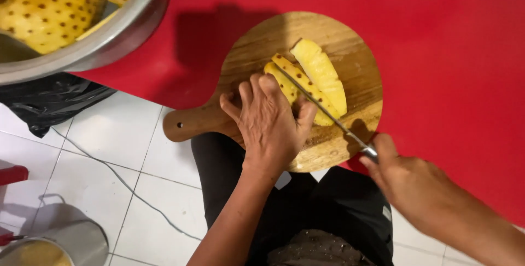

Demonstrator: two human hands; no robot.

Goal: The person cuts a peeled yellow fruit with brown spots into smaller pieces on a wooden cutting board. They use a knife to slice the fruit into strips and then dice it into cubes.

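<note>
Fingers of the left hand (pixel 270 123) press the pineapple slices (pixel 309 80) on the round board (pixel 350 41), right beside the knife (pixel 322 110). The right hand (pixel 407 181) seems closed around its handle. One slip could cut them.

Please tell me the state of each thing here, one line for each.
pineapple: peeled, cut lengthwise into pieces
knife: blade in the pineapple
cutting board: flat on red table
left hand: pressing the pineapple
right hand: gripping the knife
metal bowl: holds peeled pineapples
</note>
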